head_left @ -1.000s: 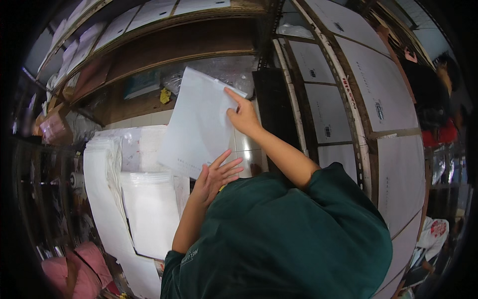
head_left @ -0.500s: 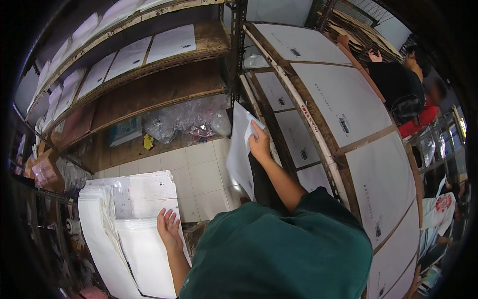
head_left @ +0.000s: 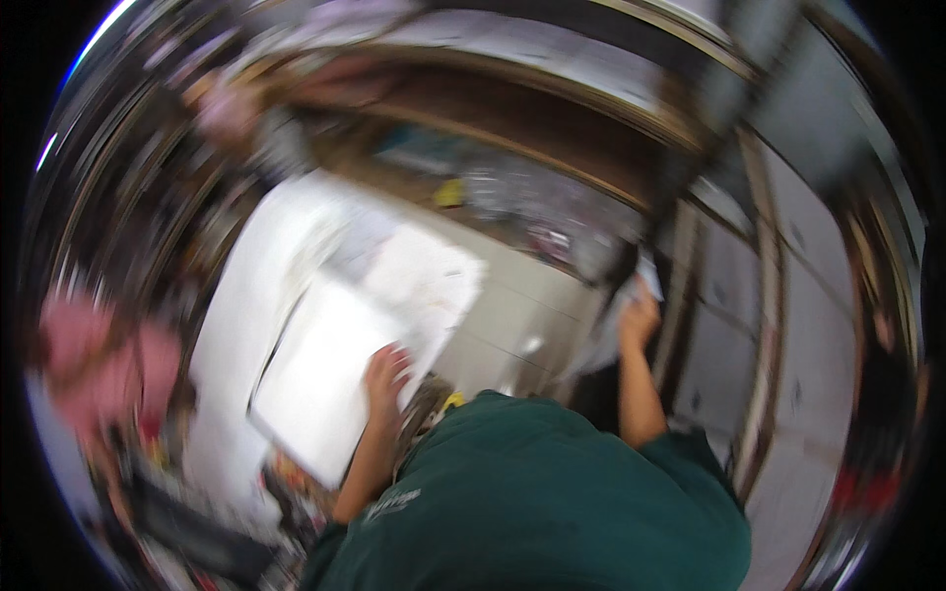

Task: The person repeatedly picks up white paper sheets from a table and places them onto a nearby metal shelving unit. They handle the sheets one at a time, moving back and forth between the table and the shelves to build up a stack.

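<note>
Resting flat, your left hand [head_left: 386, 379] lies with fingers spread on the near right edge of a white rectangular sheet-like packet [head_left: 335, 379] topping a pale stack [head_left: 236, 325] to its left — pressing, not gripping, as far as the blur lets you judge. Your right hand [head_left: 639, 320] is up and away to the right, fingers curled around the lower edge of a thin white flexible sheet or bag [head_left: 601, 345] that hangs beside a dark upright post [head_left: 680, 177]; it appears closed on that edge, though the smear hides the fingertips.

To handle this well, keep the left palm down so the top packet does not slide off the pile, and take a fuller pinch with the right, since the limp sheet is likely to fold or slip from a light hold. Slow your head as well — the whole view is streaked.

The packet under your left hand runs its long axis diagonally, from near your left forearm up and away toward the wooden shelf [head_left: 532, 118] ahead. The hanging sheet seems to have its long axis roughly vertical, drooping down and left from your right hand, but its exact outline cannot be made out.
</note>
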{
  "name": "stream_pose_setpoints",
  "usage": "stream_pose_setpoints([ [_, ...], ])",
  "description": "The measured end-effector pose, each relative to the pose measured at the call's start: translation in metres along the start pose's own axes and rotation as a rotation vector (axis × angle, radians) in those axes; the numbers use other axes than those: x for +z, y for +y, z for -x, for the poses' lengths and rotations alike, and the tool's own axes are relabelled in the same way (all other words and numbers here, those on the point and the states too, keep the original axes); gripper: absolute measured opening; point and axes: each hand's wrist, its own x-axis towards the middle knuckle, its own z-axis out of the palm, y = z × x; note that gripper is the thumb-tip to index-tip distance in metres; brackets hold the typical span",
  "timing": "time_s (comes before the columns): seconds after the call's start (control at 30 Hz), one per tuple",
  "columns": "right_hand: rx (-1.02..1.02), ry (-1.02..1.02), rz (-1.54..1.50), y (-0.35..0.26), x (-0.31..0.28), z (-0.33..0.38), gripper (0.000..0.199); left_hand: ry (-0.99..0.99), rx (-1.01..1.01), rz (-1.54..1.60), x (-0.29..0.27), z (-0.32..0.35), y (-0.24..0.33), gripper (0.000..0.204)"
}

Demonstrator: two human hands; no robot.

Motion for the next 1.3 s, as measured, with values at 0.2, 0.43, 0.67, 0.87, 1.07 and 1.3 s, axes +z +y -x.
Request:
stream_pose_setpoints([
  [0.2, -0.228, 0.02, -0.033, 0.057, 0.027, -0.004, 0.044, 0.086, 0.025, 0.108, -0.021, 0.016, -0.014, 0.036],
  [0.43, -0.321, 0.048, 0.156, 0.039, 0.031, -0.021, 0.044, 0.333, 0.079, 0.331, -0.058, 0.047, -0.028, 0.034],
  [0.67, -0.305, -0.005, 0.159, 0.011, 0.063, -0.019, 0.044, 0.578, 0.033, 0.507, -0.096, 0.042, -0.029, 0.029],
  [0.87, -0.321, -0.04, 0.12, 0.003, 0.077, -0.014, 0.045, 0.559, 0.031, 0.502, -0.102, 0.042, -0.031, 0.03],
  [1.07, -0.254, -0.097, 0.13, -0.003, 0.072, -0.002, 0.048, 0.511, 0.034, 0.498, -0.095, 0.038, -0.032, 0.025],
  [1.3, -0.358, -0.113, 0.145, 0.0, 0.067, 0.008, 0.052, 0.452, 0.05, 0.46, -0.092, 0.033, -0.031, 0.03],
])
